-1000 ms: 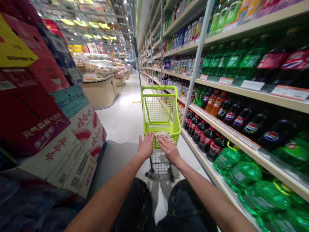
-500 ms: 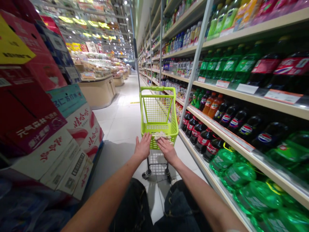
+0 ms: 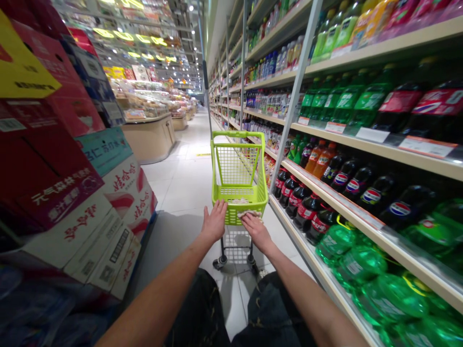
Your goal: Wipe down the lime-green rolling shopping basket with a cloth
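A small lime-green shopping cart (image 3: 240,178) with a plastic basket stands on the floor in front of my knees. My left hand (image 3: 216,221) lies against the basket's near left corner, fingers stretched up to the rim and thumb apart. A crumpled pale cloth (image 3: 250,213) is under the fingers of my right hand (image 3: 256,231), pressed to the near wall of the basket, right of middle. Its underside is hidden. Another whitish patch shows just inside the near rim; I cannot make out what it is.
Shelves (image 3: 336,202) of soft-drink bottles run close along the right. Stacked drink cartons (image 3: 119,193) rise on the left. A tall thin pole (image 3: 205,72) stands up at the cart's far left. Further ahead are a tiled aisle (image 3: 188,159) and a curved display counter (image 3: 150,140).
My right hand and the cloth have moved down and slightly right, from the basket's near rim onto its outer wall. My left hand keeps its place at the corner.
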The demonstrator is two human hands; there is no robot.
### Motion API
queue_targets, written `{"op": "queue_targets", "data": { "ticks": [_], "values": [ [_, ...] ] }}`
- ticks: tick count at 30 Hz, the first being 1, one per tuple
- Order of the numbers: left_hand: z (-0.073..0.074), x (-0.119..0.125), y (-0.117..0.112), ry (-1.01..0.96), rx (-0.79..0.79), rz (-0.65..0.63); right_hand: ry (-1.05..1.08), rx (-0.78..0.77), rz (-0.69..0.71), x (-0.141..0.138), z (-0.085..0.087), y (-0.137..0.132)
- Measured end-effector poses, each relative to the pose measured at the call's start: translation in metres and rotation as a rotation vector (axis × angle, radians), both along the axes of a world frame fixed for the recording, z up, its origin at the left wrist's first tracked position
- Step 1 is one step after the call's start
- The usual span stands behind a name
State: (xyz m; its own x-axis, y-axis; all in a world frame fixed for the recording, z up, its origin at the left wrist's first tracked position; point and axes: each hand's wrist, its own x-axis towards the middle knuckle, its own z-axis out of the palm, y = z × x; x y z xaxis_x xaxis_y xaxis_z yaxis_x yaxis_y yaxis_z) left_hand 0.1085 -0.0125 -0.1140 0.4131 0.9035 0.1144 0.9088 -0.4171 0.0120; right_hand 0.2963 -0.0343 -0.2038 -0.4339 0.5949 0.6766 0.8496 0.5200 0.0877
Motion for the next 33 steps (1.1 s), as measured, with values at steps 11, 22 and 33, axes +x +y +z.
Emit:
{"op": "queue_targets", "data": {
  "ticks": [11,22,33],
  "values": [
    [-0.002,0.0,-0.002,-0.011,0.016,0.015,0.126,0.15,-0.031,-0.002,0.028,0.001],
    [0.0,-0.001,-0.004,-0.002,-0.009,0.022,0.279,0.077,-0.096,0.017,0.007,-0.014],
    [-0.002,-0.003,-0.005,0.037,0.003,0.027,0.51,0.026,-0.22,0.024,-0.019,-0.019]
  ]
}}
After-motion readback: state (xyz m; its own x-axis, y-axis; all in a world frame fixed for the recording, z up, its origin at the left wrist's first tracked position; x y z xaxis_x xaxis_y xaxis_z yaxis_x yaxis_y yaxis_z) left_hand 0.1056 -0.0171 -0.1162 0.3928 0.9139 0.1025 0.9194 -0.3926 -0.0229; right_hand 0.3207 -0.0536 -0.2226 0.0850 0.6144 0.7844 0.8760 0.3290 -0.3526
